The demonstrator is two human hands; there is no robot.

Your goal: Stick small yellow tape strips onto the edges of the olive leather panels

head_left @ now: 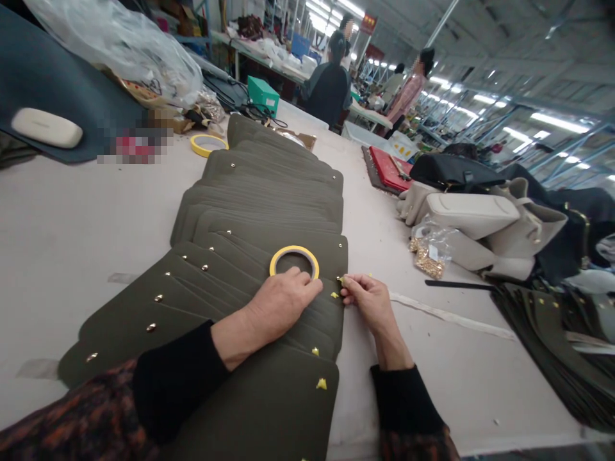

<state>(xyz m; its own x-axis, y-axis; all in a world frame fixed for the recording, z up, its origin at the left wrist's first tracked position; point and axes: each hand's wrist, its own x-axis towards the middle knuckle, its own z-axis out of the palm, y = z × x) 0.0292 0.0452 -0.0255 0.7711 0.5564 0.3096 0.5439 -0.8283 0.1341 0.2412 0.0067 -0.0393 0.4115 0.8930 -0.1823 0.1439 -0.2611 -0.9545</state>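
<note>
Pressing L hand (283,298) flat on fanned stack of olive-green leather bag panels (211,285), right beside yellow masking tape roll (294,248) lying on top. R hand (369,301) well apart from L? No, just beside it, off panel edge, fingertips (353,283) pinched on tiny yellow tape bit (341,280). So: hands apart, L holding stack down, R pinching tape. Stack running up centre of frame along white worktable (96,224), lowest panels reaching bottom edge. Yellow tape tabs (321,383) sitting on panels lower centre; gold studs (158,298) showing bare along left-hand row. Step in hand, judging by this: tabbing studs w/ small bits of tape, panel by panel. Bare studs seeming to call for same treatment, each needing fresh bit off roll. Beyond that, on right of frame: beige handbags (473,214), clear bag of gold hardware (429,256), pile of olive panels (542,339). Second tape roll (207,144) upper left. Co-workers (327,89) far back at upper centre.
</note>
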